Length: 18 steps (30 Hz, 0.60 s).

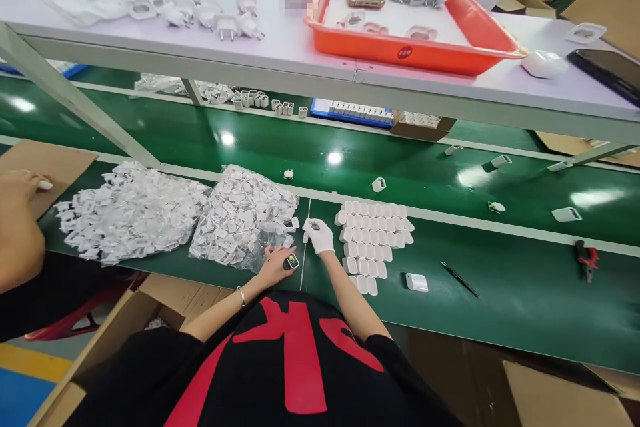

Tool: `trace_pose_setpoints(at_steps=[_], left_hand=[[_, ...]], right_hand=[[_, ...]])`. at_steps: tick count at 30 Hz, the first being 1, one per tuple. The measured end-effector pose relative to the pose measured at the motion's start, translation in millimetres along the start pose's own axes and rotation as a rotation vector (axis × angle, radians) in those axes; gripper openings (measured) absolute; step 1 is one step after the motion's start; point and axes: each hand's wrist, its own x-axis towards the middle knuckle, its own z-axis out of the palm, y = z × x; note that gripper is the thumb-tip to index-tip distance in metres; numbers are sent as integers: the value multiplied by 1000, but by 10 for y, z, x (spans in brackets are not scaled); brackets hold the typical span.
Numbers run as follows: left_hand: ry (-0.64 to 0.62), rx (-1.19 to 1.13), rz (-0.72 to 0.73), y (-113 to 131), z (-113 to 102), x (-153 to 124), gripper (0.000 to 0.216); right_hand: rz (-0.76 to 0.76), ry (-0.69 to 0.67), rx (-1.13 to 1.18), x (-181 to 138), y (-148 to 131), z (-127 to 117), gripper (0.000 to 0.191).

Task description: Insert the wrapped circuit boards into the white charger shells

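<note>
Item: your left hand [273,267], bare, was closed on a casing [292,260], dark end facing up, between the bag [240,213] of white parts and the casing rows [370,240]. Item: your right hand [320,236], gloved, was at a small white piece [305,237], its grip impossible to tell. Item: tweezers [460,279] and pliers [586,260] lay farther right

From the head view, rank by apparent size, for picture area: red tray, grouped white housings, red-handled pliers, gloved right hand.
1. Red tray
2. Grouped white housings
3. Gloved right hand
4. Red-handled pliers
</note>
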Motion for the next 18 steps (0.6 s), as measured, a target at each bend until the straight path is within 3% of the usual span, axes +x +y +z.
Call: trace_pose_setpoints(at_steps=[3, 8, 18], left_hand=[[24, -44, -49, -41, -2, 42, 62], [55, -95, -107, -82, -1, 27, 47], [141, -167, -191, -62, 148, -26, 26]], right_hand=[[-53, -92, 59, -337, -36, -76, 20], [-100, -164, 88, -841, -85, 46, 13], [-40, -102, 72, -943, -8, 322, 17]])
